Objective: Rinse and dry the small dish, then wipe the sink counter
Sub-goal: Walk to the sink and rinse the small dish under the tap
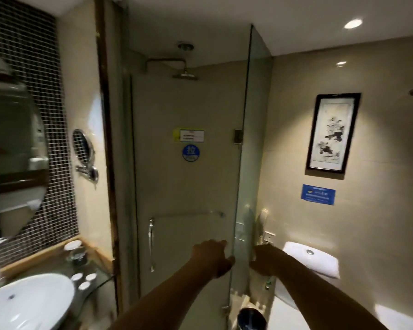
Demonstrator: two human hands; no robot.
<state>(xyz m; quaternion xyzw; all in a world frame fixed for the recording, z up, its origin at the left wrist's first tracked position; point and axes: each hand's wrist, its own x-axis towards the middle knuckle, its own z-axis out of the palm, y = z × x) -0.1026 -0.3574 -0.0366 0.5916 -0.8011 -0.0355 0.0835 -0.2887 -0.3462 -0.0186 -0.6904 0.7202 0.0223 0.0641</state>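
We are reaching both arms forward toward the glass shower door (pixel 184 177). Our left hand (pixel 212 258) is curling loosely near the door's free edge, gripping nothing that we can make out; our right hand (pixel 264 259) is sitting just past the fixed glass panel (pixel 250 163), and we cannot tell whether it is open or closed around anything. The toilet tank (pixel 312 258) is lying at three o'clock from that hand.

The task's things are waiting well apart, at about eight o'clock from our hands: the white basin (pixel 29 298) on the sink counter (pixel 93 265), with small white cups (pixel 84 281) beside it and a small white dish (pixel 72 246) by the wall, which we are judging to be the small dish.

To do this step well, we are thinking we should turn left, lift the dish with a full grip, since the counter looks glossy, and rinse it low over the basin.
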